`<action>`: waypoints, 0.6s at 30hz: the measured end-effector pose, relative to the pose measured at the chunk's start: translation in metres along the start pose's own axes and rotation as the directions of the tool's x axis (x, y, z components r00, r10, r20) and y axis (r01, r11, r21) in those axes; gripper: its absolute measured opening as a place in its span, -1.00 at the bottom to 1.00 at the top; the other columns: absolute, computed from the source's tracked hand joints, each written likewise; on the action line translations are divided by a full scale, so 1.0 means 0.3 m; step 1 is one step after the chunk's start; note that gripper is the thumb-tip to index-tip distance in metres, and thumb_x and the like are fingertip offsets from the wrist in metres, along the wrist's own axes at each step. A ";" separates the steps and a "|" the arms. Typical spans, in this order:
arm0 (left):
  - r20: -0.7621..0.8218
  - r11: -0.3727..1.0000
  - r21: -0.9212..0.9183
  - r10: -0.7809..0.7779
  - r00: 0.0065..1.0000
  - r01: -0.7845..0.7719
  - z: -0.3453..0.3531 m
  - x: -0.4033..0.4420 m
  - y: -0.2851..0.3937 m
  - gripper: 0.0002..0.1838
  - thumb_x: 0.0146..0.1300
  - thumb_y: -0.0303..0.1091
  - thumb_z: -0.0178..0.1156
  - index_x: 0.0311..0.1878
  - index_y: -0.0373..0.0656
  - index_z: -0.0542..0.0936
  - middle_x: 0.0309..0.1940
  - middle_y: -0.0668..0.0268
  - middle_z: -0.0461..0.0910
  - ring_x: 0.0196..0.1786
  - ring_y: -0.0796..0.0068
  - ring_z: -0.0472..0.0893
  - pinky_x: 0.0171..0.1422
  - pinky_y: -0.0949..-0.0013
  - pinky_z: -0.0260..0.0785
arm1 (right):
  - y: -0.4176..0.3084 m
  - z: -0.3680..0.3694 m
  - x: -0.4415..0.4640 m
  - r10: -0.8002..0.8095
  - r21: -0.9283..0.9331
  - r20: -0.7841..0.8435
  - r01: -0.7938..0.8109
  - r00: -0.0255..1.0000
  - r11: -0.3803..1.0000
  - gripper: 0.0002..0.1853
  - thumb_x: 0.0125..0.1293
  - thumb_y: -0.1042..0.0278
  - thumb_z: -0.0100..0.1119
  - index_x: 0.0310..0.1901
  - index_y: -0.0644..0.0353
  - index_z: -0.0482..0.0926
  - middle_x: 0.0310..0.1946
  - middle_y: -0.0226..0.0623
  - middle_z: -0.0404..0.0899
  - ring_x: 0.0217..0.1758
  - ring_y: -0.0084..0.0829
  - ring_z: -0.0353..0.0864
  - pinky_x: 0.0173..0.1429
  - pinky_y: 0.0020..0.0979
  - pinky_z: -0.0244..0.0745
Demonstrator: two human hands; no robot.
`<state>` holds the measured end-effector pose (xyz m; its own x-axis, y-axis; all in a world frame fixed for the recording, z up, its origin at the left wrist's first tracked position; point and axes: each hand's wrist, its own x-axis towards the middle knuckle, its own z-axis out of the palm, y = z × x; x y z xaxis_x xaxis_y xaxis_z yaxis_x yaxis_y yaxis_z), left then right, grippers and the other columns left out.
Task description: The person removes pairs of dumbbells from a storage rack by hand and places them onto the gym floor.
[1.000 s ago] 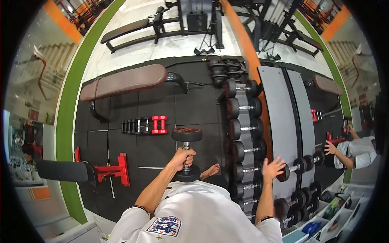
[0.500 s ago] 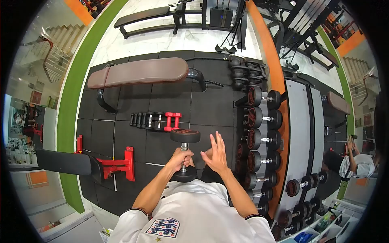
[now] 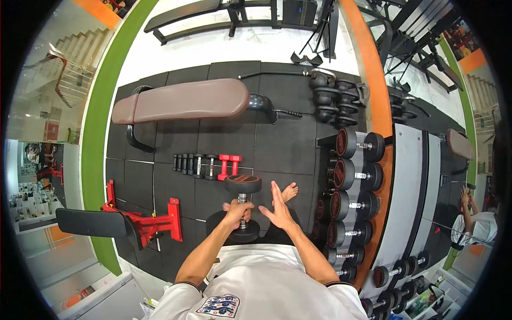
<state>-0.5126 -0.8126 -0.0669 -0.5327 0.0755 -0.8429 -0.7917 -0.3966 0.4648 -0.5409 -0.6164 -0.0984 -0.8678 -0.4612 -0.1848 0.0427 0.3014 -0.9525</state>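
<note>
My left hand (image 3: pixel 238 213) is wrapped round the chrome handle of a black dumbbell (image 3: pixel 243 184), which stands upright in front of my white shirt (image 3: pixel 266 277). The dumbbell's upper head carries red lettering. To the right of it, my right hand (image 3: pixel 278 211) is held out with fingers stretched and thumb apart, touching nothing. A bare foot (image 3: pixel 289 192) shows just beyond that hand. Small dumbbells lie in a row on the black mat, among them a red pair (image 3: pixel 229 166).
A brown padded bench (image 3: pixel 186 101) stands ahead on the left. A red-framed seat (image 3: pixel 160 220) is at the left. On the right runs a dumbbell rack (image 3: pixel 349 205) beside a mirror (image 3: pixel 453 176), with kettlebells (image 3: pixel 338 98) at its far end.
My right hand has come from over the rack on the right to beside the dumbbell. My left hand keeps its hold. The view has shifted, and the rack now appears farther right.
</note>
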 end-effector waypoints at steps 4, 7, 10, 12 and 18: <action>-0.034 0.998 -0.037 -0.058 0.998 0.057 -0.078 0.149 -0.007 -0.74 0.22 -0.49 0.21 -0.57 -0.10 0.41 -0.76 0.43 0.31 -0.75 0.59 0.31 -0.64 0.40 0.16 | 0.122 0.069 0.090 0.120 0.130 -0.036 -0.115 0.992 0.985 0.07 0.24 0.26 0.35 0.58 0.16 -0.25 0.55 0.17 -0.16 0.57 0.10 0.06 0.49 -0.06 0.20; -0.030 0.997 -0.034 -0.076 0.997 0.075 -0.164 0.329 -0.027 -0.76 0.21 -0.48 0.22 -0.56 -0.12 0.43 -0.75 0.42 0.34 -0.73 0.58 0.34 -0.61 0.40 0.20 | 0.246 0.164 0.183 0.179 0.242 -0.102 -0.150 0.979 0.958 0.10 0.20 0.35 0.38 0.59 0.09 -0.24 0.57 0.06 -0.13 0.54 0.04 0.16 0.38 -0.01 0.34; -0.065 0.997 0.016 -0.076 0.995 0.077 -0.255 0.508 -0.073 -0.77 0.21 -0.49 0.23 -0.54 -0.15 0.43 -0.73 0.39 0.36 -0.72 0.56 0.36 -0.60 0.40 0.23 | 0.368 0.275 0.274 0.185 0.298 -0.169 -0.128 0.968 0.946 0.08 0.19 0.38 0.37 0.59 0.09 -0.20 0.58 0.00 -0.10 0.54 0.01 0.16 0.40 -0.03 0.31; -0.059 0.996 0.017 -0.087 0.994 0.089 -0.312 0.623 -0.109 -0.80 0.21 -0.47 0.24 -0.50 -0.17 0.45 -0.71 0.37 0.38 -0.68 0.55 0.39 -0.58 0.40 0.26 | 0.444 0.327 0.343 0.158 0.278 -0.235 -0.089 0.959 0.957 0.05 0.18 0.41 0.35 0.59 0.10 -0.17 0.58 -0.02 -0.08 0.55 0.00 0.16 0.42 -0.04 0.29; -0.050 0.986 0.132 -0.093 0.994 0.099 -0.467 0.981 -0.231 -0.84 0.23 -0.42 0.26 -0.43 -0.19 0.51 -0.67 0.35 0.46 -0.65 0.53 0.45 -0.54 0.40 0.34 | 0.739 0.479 0.414 0.227 0.291 -0.405 -0.111 0.885 0.950 0.03 0.13 0.41 0.32 0.58 0.11 -0.08 0.57 -0.06 -0.01 0.55 -0.01 0.17 0.46 -0.03 0.24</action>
<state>-0.5726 -0.8909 -0.3851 -0.4409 0.0667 -0.8951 -0.8731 -0.2632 0.4104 -0.5679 -0.7268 -0.3673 -0.9594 -0.0017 -0.2821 0.2806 0.0950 -0.9551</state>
